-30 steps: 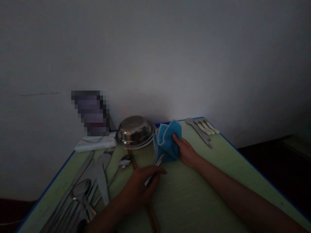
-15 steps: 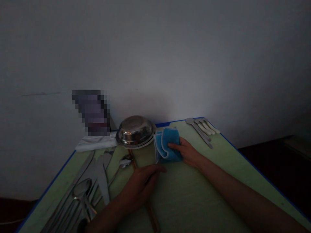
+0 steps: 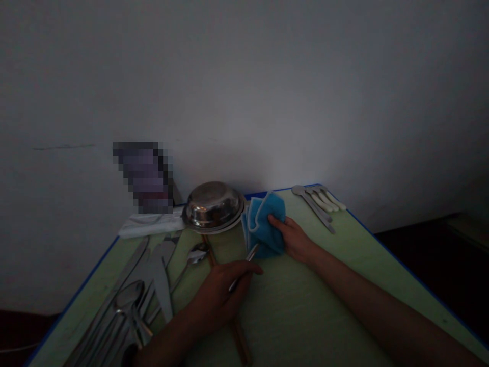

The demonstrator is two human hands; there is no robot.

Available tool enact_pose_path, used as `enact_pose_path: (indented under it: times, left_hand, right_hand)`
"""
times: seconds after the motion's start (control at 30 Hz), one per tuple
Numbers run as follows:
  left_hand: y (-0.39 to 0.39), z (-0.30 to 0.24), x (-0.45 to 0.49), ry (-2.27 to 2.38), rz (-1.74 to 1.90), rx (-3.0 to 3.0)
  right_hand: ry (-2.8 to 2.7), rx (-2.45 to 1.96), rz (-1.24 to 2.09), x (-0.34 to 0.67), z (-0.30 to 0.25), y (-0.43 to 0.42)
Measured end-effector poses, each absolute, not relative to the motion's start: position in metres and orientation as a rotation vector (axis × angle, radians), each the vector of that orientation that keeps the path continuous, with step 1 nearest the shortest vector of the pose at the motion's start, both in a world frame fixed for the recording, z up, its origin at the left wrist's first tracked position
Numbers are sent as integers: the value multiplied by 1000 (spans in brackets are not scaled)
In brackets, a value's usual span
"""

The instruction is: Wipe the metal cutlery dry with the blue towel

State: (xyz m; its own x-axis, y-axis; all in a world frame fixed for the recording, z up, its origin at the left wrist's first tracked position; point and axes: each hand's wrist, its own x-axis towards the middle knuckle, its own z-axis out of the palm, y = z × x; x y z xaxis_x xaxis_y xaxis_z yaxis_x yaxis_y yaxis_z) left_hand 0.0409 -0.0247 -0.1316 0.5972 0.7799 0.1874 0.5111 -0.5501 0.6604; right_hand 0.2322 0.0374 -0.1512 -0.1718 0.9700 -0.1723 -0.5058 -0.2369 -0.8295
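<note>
In the left hand (image 3: pixel 227 285), low over the middle of the counter (image 3: pixel 301 311): a slim metal utensil (image 3: pixel 250 253), held in a closed grip and slanted up to the right, with the far end at the lower part of the blue cloth (image 3: pixel 267 219). Hard to tell whether tucked into the folds or only against the front. In the right hand (image 3: pixel 296 237): the folded cloth, pinched at the right side, thumb over the front face. For good contact, best to keep the left grip firm and steady, press a thick fold around the metal, and draw lengthwise rather than across. Probably worth turning the utensil too, to reach both faces.

Now for edges and room. At the near left, crowded metal cutlery (image 3: pixel 162 285) and a big shiny spoon (image 3: pixel 130 295), close by the left forearm (image 3: pixel 175 331), hence little freedom there. Beneath the left hand, a wooden stick (image 3: pixel 240 339), easy to nudge. At the far middle, an upturned metal bowl (image 3: pixel 214 204), just left of the cloth. At the far right, pale-handled cutlery (image 3: pixel 324 202) near the blue edge (image 3: pixel 376 236), apart from the right hand. Widest room for moving at the near right, under the right forearm (image 3: pixel 355 290).
</note>
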Motion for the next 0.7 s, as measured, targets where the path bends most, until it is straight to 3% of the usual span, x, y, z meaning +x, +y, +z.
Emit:
enact_pose_path:
  times: [0.5, 0.7]
  left_hand:
    - [-25, -130, 43, 1125, 662, 2201]
    - [-26, -129, 42, 1178, 857, 2054]
  right_hand:
    - [-643, -879, 1668, 232, -152, 40]
    - [-536, -835, 1698, 235, -154, 43]
